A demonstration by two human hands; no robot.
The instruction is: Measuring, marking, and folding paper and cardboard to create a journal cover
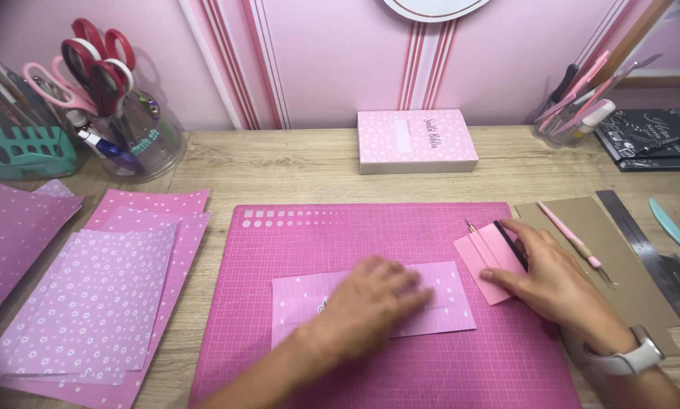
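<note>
One pink mat (370, 227) bears one dotted pink strip (446, 299) under the left hand (374, 295), its blurred fingers flat. The right hand (556, 280) pinches one scraper (490, 257) at the mat's right edge. Left lie several patterned sheets (98, 303); behind stand one box (416, 140) and two jars (139, 136).

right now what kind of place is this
Probably a home papercraft desk: a pink cutting mat on a wooden table, stacks of patterned paper, and a jar of scissors.
</note>
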